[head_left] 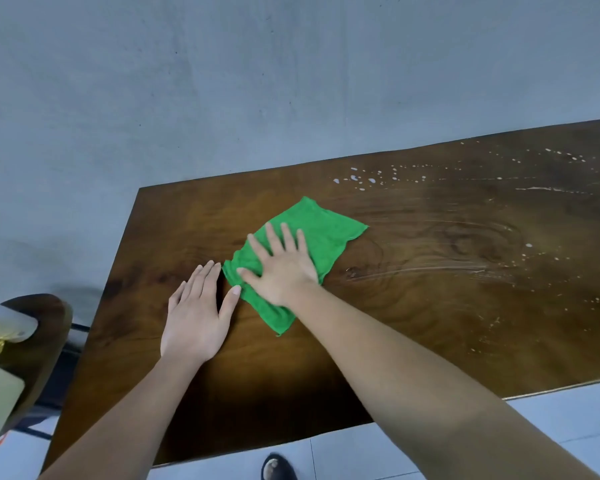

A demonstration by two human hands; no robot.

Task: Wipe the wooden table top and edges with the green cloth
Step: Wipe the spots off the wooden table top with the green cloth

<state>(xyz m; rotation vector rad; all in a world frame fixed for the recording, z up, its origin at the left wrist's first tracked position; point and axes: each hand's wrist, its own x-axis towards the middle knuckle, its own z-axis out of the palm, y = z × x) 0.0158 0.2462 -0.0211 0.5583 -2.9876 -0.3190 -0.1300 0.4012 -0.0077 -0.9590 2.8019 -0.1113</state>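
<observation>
The green cloth [321, 233] lies spread on the wooden table [430, 323], nearer its left end. The right hand [281, 268] presses flat on it, fingers straight and splayed, curled round nothing. The left hand [196, 317] rests flat on bare wood just beside the cloth, likewise released. White droplets [357, 178] dot the far edge and right end.

Dark wooden table [413, 323], seen from above. On its top lie a green cloth [326, 230], spread nearly flat near the centre, and the left hand [194, 317], palm down on bare wood just beside the cloth. White droplets [361, 178] dot the far side, and wet streaks [430, 268] curve across the right half.
</observation>
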